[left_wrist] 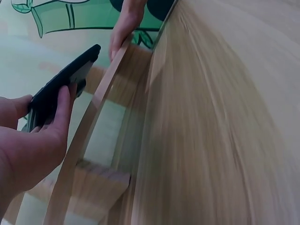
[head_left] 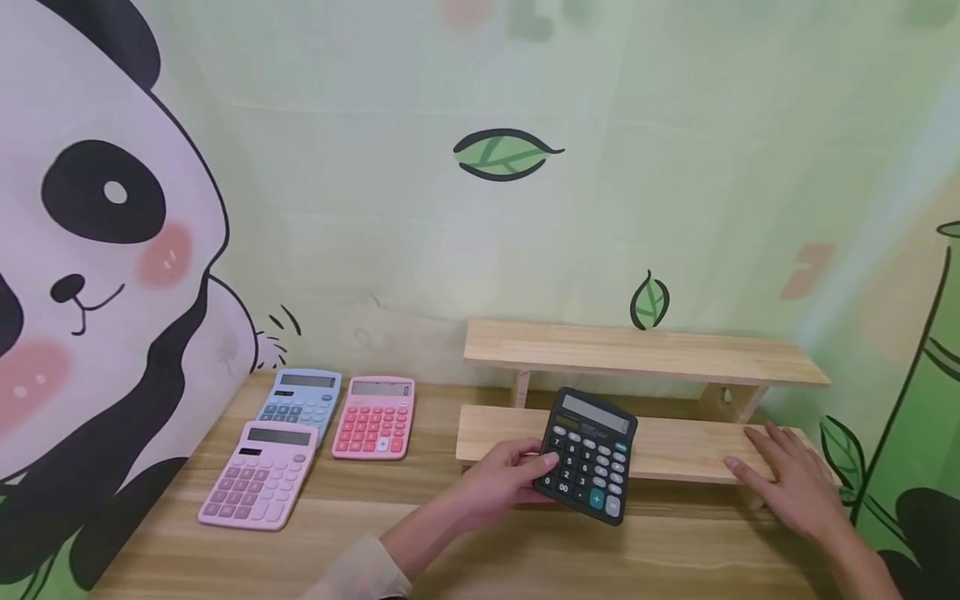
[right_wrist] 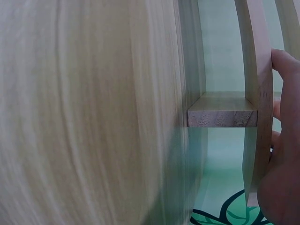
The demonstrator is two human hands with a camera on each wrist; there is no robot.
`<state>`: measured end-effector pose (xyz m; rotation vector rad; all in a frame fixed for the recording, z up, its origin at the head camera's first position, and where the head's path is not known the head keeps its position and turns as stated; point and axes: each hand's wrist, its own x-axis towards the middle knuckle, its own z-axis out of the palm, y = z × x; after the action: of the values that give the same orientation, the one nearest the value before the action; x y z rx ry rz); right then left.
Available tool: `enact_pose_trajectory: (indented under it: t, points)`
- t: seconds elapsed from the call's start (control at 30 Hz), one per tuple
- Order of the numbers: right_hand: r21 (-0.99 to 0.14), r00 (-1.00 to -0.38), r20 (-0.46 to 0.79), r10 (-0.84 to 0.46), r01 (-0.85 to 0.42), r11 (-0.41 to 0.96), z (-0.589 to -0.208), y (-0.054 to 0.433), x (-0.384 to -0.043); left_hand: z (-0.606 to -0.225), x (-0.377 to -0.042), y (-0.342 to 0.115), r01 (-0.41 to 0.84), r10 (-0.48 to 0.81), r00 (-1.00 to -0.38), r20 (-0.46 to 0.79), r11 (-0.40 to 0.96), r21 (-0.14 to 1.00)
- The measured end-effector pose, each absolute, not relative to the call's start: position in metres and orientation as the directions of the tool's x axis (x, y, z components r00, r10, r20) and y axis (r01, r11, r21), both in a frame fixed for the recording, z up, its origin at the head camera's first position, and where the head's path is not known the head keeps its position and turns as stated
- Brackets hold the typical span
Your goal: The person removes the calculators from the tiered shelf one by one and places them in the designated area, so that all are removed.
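My left hand [head_left: 501,477] grips a black calculator [head_left: 588,457] by its lower left side, thumb on the front near the keys. The calculator is tilted, its display and keys facing me, in front of the lower board of a two-step wooden shelf [head_left: 675,446]. In the left wrist view the calculator [left_wrist: 61,86] is seen edge-on, held above the shelf board. My right hand [head_left: 795,479] rests on the right end of the lower board with fingers extended. The right wrist view shows this hand [right_wrist: 286,140] against the board's edge, holding no calculator.
On the left of the wooden table [head_left: 360,542] lie a pink calculator [head_left: 373,417], a blue calculator [head_left: 303,396] and a pale pink-lilac calculator [head_left: 258,475], which overlaps the blue one. The shelf's upper board [head_left: 637,354] stands against a printed panda backdrop [head_left: 360,167].
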<state>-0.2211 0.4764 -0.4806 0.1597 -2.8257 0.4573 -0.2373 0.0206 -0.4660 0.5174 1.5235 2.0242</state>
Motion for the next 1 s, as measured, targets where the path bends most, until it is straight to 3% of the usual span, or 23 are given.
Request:
enact_pose_trajectory:
  t: [0.43,0.77,1.0]
  points:
    - [-0.298,-0.96,0.276,-0.053,-0.138,0.944,-0.482,0.475,-0.222,-0.46,-0.244,-0.061,-0.165,0.603,-0.796,-0.053,-0.132,0.977]
    - [-0.297,-0.957,0.285,-0.053,-0.14,0.945,-0.479,0.474,-0.221,-0.449,-0.252,-0.144,-0.124,0.42,-0.902,-0.104,-0.021,0.992]
    - [-0.306,-0.955,0.292,-0.049,-0.142,0.942,-0.48,0.474,-0.22,-0.445,-0.25,-0.184,-0.151,0.303,-0.937,-0.172,0.093,0.984]
